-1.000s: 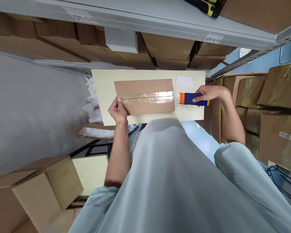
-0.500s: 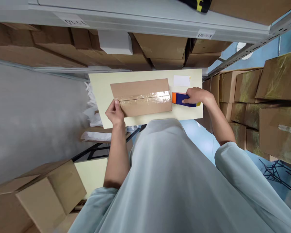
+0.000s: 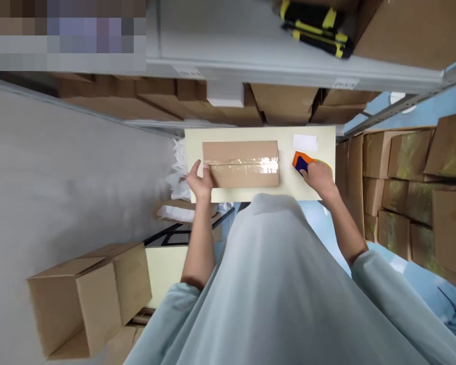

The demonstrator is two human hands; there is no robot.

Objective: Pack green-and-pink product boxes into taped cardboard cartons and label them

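A long, flat cardboard box (image 3: 240, 151) lies on a cream board, with shiny clear tape along its middle seam. At the box's left end is my left hand (image 3: 200, 181), its thumb against the edge and its index finger spread away; it grips nothing. My right hand (image 3: 319, 178) is closed around an orange and dark blue tape dispenser (image 3: 301, 163), held over the board to the right of the box and apart from it. Part of the dispenser is hidden under my fingers.
The cream board (image 3: 251, 133) also bears a white label (image 3: 305, 142). Behind it stands a metal shelf (image 3: 251, 56) with cartons and black-yellow tools (image 3: 319, 28). Stacked taped cartons (image 3: 410, 157) are at right; an open carton (image 3: 99, 299) is at lower left beside a wall.
My right hand has drawn the tape dispenser away from the box's right end and tilted it. My left fingers have spread apart. The whole view has shifted, showing more of the upper shelf.
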